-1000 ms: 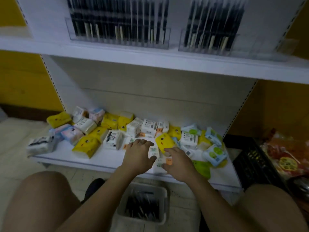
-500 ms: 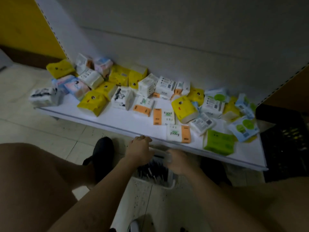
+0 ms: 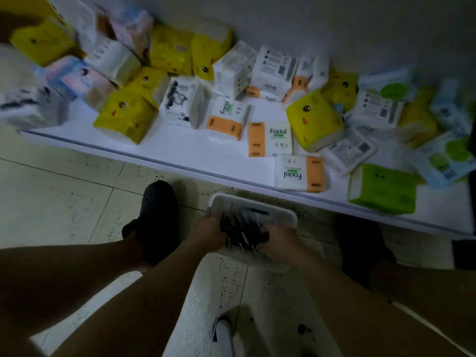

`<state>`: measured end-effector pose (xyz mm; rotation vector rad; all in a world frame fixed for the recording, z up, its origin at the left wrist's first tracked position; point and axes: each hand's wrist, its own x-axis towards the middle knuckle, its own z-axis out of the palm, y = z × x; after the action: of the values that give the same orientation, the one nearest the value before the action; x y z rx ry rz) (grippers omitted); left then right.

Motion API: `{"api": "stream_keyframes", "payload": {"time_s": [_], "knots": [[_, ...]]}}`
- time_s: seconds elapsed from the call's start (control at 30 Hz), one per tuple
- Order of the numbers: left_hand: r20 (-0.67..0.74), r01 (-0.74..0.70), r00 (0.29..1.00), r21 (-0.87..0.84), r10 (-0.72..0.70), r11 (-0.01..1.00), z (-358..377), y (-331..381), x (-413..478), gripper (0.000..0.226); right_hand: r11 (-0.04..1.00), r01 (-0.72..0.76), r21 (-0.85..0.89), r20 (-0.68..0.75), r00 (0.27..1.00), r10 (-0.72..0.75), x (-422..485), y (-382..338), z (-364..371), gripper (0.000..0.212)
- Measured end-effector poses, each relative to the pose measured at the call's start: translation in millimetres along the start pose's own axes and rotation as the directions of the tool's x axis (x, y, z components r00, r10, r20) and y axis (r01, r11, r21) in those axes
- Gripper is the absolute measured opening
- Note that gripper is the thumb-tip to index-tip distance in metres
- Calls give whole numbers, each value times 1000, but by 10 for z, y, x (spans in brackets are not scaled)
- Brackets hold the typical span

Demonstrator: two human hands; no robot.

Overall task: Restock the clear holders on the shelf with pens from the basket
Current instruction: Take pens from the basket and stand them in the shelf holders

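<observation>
A white plastic basket (image 3: 270, 206) stands on the tiled floor between my feet, just in front of the bottom shelf. It holds a heap of black pens (image 3: 243, 222). My left hand (image 3: 206, 230) is at the basket's left side, fingers curled into the pens. On the right side, my right hand (image 3: 279, 240) closes around the same bunch of pens. The clear holders are out of view above.
The low white shelf (image 3: 180, 150) carries several tissue packs in yellow, white-orange, green and blue. My dark shoe (image 3: 157, 215) rests on the floor left of the basket. A dark crate edge (image 3: 463, 253) shows at the far right.
The view tilted down from the pen holders to the floor. Both hands left the tissue packs on the shelf and dropped into the basket, closing on pens.
</observation>
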<state>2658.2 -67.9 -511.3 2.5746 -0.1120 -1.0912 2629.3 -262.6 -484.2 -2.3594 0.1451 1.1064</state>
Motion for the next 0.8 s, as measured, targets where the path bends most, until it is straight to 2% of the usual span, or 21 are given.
{"api": "stream_keyframes", "payload": {"time_s": [0.03,0.07,0.13,0.2,0.27,0.4,0.47,0.57,0.73,0.8], "knots": [[8,-8,1000,-12,8,1000,59,-19,56,43,1000,-15,2,13,1000,15,28,16,48,28],[5,-4,1000,-27,4,1000,113,-33,105,39,999,-28,38,22,999,27,60,39,88,29],[-21,16,1000,-40,-17,999,213,-51,187,31,997,-52,56,56,997,49,99,54,148,12],[-16,7,1000,-44,-8,999,315,-34,255,28,995,-89,47,74,994,86,137,51,205,28],[7,8,1000,-78,-8,997,401,7,316,33,993,-107,53,84,991,103,178,69,282,34],[10,63,998,-144,-63,988,524,1,399,41,989,-114,95,97,990,105,200,97,390,7],[3,76,997,-120,-76,990,607,-46,411,41,981,-115,156,95,990,101,195,120,409,6],[-43,100,994,-82,-104,992,719,-124,420,42,980,-99,172,56,994,91,183,148,380,16],[-81,3,997,-122,-13,993,713,-155,401,37,962,-128,240,25,992,126,241,183,348,19],[-113,-14,994,-188,-8,982,666,-128,371,30,968,-158,195,43,987,153,304,162,330,32]]}}
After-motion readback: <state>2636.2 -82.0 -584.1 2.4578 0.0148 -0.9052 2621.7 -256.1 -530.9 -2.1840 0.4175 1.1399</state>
